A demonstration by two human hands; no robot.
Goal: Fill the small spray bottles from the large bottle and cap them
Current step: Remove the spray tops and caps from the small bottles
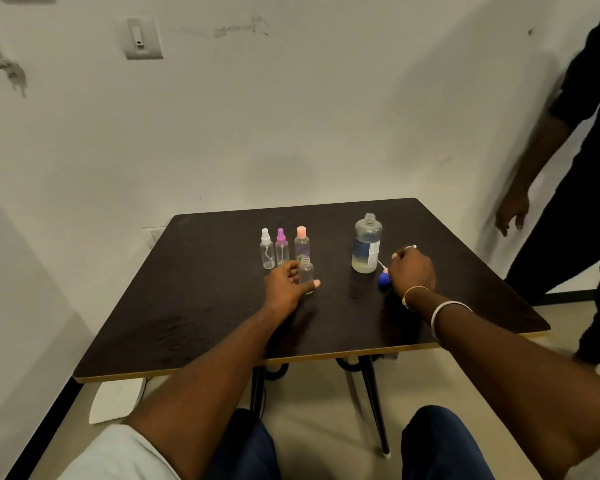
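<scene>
Head view, dark table (201, 327) at mid-frame, left to right: three capped small bottles (281, 249) in a row (white, purple, pink tops); left hand (286, 285) curled round an uncapped small bottle (306, 273) just below them; open large bottle (367, 244) upright, right of centre; right hand (413, 273) gripping a blue spray cap (383, 279) beside its base.
</scene>
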